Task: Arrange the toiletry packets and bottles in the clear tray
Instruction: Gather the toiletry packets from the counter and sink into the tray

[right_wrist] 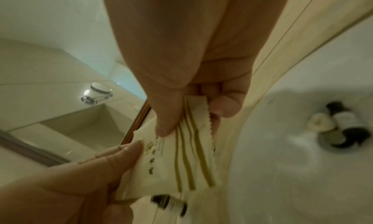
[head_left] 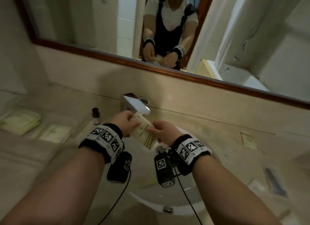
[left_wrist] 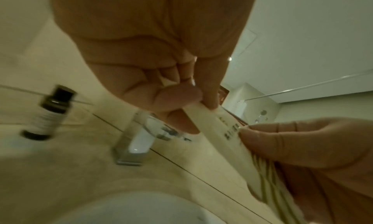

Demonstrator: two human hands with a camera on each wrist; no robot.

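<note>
Holding the cream gold-striped toiletry packet point(head_left: 143, 130) over the basin, my left hand point(head_left: 125, 122) and right hand point(head_left: 163, 131) each keep a pinching grip on one end, likely to square it for the tray.

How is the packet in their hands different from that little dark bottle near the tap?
The packet is flat, cream, with gold stripes; the bottle is round, dark-capped, with a pale label. The packet is held in the air by the left hand and right hand; the bottle stands untouched on the counter.
</note>
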